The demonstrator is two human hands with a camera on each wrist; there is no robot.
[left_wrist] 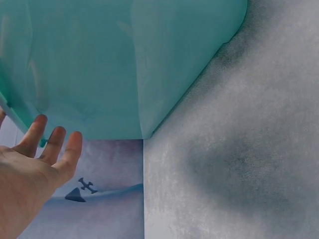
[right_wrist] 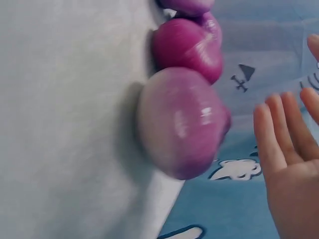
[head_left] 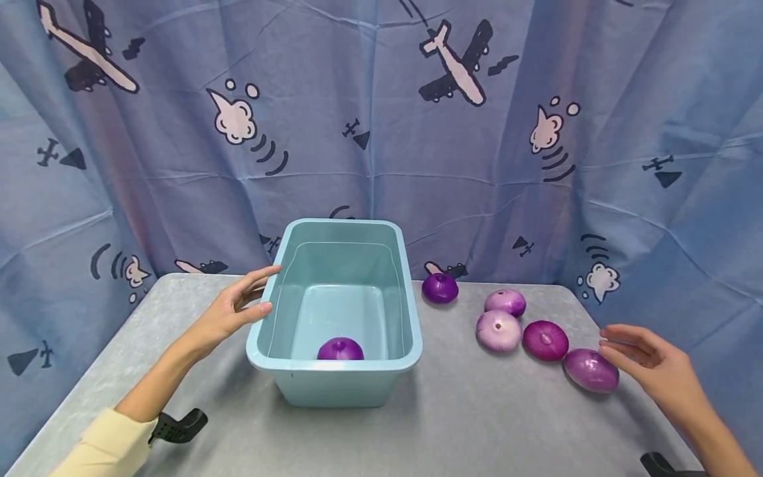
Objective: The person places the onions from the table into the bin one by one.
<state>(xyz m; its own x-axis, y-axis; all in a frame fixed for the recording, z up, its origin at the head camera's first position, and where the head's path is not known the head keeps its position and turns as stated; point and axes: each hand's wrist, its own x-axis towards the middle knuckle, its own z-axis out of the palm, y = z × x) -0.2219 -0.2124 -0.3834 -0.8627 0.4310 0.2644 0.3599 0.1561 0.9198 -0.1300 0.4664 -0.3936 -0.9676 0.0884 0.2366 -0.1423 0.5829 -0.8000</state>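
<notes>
A light-blue plastic tub (head_left: 336, 384) stands on the table with one purple onion (head_left: 340, 349) in its near end. My left hand (head_left: 229, 311) is at the tub's left rim, its fingertips and thumb right at the edge; the left wrist view shows its fingers (left_wrist: 74, 149) extended beside the tub wall. On the right, my right hand (head_left: 656, 364) hovers by the nearest red onion (head_left: 591, 370), fingers relaxed and holding nothing. In the right wrist view, this onion (right_wrist: 179, 124) lies apart from the fingertips.
Beside that onion sit a darker onion (head_left: 545, 340), a pale onion (head_left: 499, 330) and another onion (head_left: 507, 301) behind it. A deep-purple onion (head_left: 440, 289) sits near the grey table's (head_left: 477, 424) back edge. A blue curtain (head_left: 381, 132) with airplane prints hangs behind.
</notes>
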